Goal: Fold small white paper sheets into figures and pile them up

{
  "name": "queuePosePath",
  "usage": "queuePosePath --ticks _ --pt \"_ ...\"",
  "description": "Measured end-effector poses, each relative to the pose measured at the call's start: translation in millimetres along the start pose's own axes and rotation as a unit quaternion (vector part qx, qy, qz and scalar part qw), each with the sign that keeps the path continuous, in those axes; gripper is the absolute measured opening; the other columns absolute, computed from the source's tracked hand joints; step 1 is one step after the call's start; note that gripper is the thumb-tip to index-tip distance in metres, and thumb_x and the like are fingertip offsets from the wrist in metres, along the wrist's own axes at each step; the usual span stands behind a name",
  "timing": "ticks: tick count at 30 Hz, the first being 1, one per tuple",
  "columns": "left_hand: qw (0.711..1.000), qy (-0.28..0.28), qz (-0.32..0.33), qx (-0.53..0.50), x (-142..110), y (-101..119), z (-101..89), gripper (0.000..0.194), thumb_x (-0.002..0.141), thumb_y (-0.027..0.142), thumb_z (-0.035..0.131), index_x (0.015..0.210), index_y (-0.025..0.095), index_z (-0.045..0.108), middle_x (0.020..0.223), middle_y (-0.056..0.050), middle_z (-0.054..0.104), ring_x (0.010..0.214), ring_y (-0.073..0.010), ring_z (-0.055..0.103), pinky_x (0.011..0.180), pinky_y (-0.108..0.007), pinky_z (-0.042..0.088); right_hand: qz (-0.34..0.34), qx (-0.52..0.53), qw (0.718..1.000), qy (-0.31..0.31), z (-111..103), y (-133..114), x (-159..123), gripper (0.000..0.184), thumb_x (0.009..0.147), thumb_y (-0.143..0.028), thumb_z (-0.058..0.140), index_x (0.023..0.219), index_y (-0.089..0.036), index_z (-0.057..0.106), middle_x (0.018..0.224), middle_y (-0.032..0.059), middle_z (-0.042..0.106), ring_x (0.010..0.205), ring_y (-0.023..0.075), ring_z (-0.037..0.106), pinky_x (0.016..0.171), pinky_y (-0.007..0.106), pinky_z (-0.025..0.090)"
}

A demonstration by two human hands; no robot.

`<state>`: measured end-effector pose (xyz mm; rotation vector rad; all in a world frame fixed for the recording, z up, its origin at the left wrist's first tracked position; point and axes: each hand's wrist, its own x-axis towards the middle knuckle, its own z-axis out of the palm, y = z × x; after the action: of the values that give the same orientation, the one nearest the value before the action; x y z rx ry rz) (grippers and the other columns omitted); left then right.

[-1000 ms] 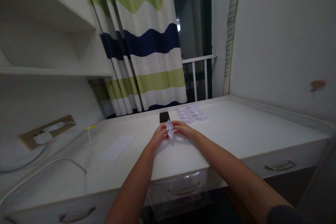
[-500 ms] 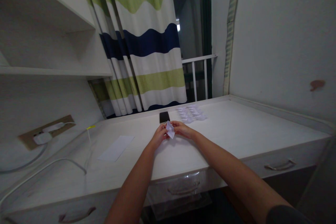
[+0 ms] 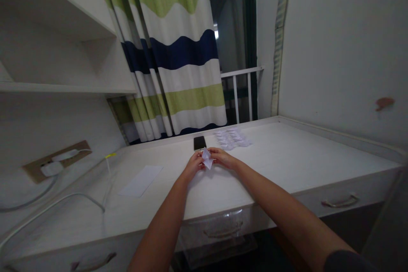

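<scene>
A small folded piece of white paper, pointed at top and bottom, is held just above the desk. My left hand grips its left side, fingers closed on it. From the right, my right hand pinches the opposite side; some of its fingertips are hidden behind the paper. Just beyond my hands lies a dark phone. Several folded white paper pieces stand in rows behind my right hand.
Flat white paper lies on the white desk to the left. A pale cable runs along the left side to plugs in a wall socket. A striped curtain hangs behind the desk. Drawer handles line the front.
</scene>
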<state>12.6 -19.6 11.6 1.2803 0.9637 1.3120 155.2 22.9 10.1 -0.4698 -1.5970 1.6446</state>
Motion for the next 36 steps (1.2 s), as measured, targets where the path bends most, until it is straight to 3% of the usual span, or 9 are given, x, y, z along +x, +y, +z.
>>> queuePosePath --ticks 18,28,36 --pt "1.0 0.014 -0.004 -0.001 -0.9 0.6 0.7 0.022 0.053 0.016 0.057 0.072 0.018 0.046 0.066 0.002 0.055 0.057 -0.0112 0.053 0.049 -0.021 0.04 0.016 0.001 1.0 0.025 7.5 -5.8 -2.7 0.025 0.057 -0.015 0.055 0.081 -0.017 0.057 0.074 0.0001 0.058 0.069 0.0122 0.053 0.064 0.025 0.042" --pt "1.0 -0.007 0.002 -0.005 4.2 -5.4 -1.9 0.022 0.054 0.02 0.059 0.071 0.017 0.045 0.062 0.002 0.055 0.053 -0.01 0.051 0.048 -0.02 0.036 0.018 0.005 0.999 0.03 7.9 -3.7 -2.0 0.024 0.056 -0.013 0.053 0.079 -0.018 0.056 0.072 -0.0008 0.056 0.068 0.0116 0.051 0.062 0.024 0.042" --pt "1.0 0.02 0.0 -0.003 -0.6 1.8 -0.2 0.023 0.053 0.019 0.059 0.071 0.018 0.046 0.068 0.002 0.054 0.058 -0.0107 0.052 0.051 -0.022 0.041 0.009 0.016 1.0 0.021 3.7 -3.0 -2.5 0.028 0.056 -0.015 0.058 0.084 -0.018 0.057 0.079 0.001 0.058 0.073 0.0124 0.052 0.067 0.026 0.042"
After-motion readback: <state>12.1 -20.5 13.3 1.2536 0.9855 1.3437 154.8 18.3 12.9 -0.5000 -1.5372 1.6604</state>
